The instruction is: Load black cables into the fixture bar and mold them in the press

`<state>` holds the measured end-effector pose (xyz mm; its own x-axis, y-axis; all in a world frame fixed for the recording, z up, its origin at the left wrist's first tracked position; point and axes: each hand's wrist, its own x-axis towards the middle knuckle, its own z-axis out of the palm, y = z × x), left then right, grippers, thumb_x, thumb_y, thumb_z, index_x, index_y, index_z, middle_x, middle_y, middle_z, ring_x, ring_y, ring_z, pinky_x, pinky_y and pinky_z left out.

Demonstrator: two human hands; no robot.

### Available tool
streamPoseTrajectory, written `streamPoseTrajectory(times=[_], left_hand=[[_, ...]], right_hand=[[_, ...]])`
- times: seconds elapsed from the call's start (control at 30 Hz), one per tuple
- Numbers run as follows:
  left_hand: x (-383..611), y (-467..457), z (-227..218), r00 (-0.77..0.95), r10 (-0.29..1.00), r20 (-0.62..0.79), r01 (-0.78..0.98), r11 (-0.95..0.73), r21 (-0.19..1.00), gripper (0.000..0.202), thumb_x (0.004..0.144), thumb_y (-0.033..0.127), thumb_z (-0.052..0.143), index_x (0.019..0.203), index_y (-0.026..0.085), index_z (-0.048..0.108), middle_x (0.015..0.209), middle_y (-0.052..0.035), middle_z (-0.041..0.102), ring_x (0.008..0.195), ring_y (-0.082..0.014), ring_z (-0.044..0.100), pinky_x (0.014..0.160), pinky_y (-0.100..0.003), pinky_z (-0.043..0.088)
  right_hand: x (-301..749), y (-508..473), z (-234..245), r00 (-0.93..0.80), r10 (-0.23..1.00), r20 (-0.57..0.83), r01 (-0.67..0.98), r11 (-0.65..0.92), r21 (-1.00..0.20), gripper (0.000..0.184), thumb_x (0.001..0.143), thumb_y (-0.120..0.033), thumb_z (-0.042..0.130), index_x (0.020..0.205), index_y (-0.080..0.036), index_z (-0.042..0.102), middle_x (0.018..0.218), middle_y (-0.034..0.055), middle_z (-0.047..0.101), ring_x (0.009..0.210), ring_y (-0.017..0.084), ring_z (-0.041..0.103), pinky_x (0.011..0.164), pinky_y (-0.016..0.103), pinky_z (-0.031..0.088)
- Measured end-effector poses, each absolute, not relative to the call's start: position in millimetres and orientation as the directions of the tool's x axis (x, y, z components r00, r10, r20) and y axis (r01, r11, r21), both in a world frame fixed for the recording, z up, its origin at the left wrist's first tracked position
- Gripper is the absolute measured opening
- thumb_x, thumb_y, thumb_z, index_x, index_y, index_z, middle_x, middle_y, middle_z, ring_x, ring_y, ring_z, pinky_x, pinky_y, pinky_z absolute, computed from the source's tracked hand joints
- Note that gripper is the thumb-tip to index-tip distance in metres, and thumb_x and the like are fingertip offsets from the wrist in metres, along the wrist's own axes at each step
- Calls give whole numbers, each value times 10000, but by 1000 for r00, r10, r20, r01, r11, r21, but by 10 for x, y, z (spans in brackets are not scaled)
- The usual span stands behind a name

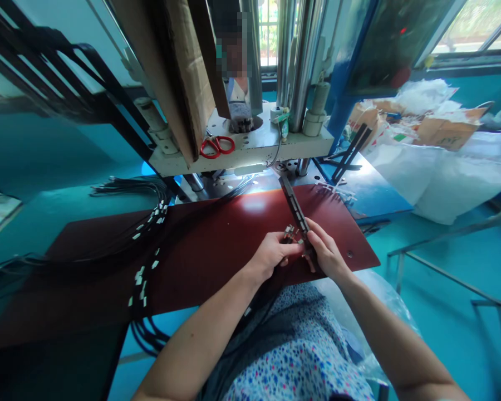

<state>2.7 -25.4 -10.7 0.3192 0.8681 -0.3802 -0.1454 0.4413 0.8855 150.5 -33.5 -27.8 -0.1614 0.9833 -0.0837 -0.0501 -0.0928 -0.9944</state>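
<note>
My right hand (pixel 326 249) is closed around the lower end of a long dark slotted bar (pixel 293 201), which slants up and away toward the machine. Close beside it, my left hand (pixel 269 255) pinches a bundle of black cables by their ends, with metal connectors (pixel 289 233) poking out above the fingers. The left thumb reaches over to the bar; whether a connector sits in a slot there is too small to tell. From that hand the cables run down over my lap, partly hidden by my forearm. Both hands are above the front edge of a reddish-brown board (pixel 217 250).
Beyond the board stands a press machine (pixel 250 146) with upright columns and red-handled scissors (pixel 217 147) on its ledge. Black cables with white tags (pixel 161 209) lie at the left. Dark bars (pixel 350 153) rest at the right, near heaped plastic bags and cardboard (pixel 446 131).
</note>
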Motion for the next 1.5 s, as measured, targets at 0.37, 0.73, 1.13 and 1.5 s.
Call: streamPoseTrajectory(times=[0.37,0.73,1.13,1.5], left_hand=[[64,-203,-99,302,852,-427,-20,454,891,143,518,206,648,593,139,547,469,56,443,364,-32,317,361,-188,171],[4,-280,-134,261,938,-228,-111,263,958,287,710,431,613,725,149,568,577,45,479,462,-56,386,451,-190,296],[-18,-178,-77,214,977,-9,222,-39,974,167,747,276,534,638,154,497,613,35,486,591,-89,426,584,-206,329],[-26,-171,-79,277,959,-64,214,3,977,164,696,255,562,596,151,484,577,45,456,571,-87,404,551,-204,312]], right_hand=[[1545,-320,-303,-239,967,-83,55,-72,-996,586,862,-517,474,1338,-178,438,502,-45,500,306,89,413,236,181,345],[1512,-321,-303,-151,985,-83,29,-79,-996,609,831,-520,515,1331,-178,456,539,-33,526,329,96,431,237,191,359],[1548,-317,-297,-117,984,-134,-96,-146,-985,628,814,-497,554,1337,-171,431,535,-46,519,346,96,435,227,179,370],[1592,-282,-285,-206,967,-148,-39,-160,-986,630,822,-509,543,1334,-157,441,533,-36,543,326,91,442,230,169,365]])
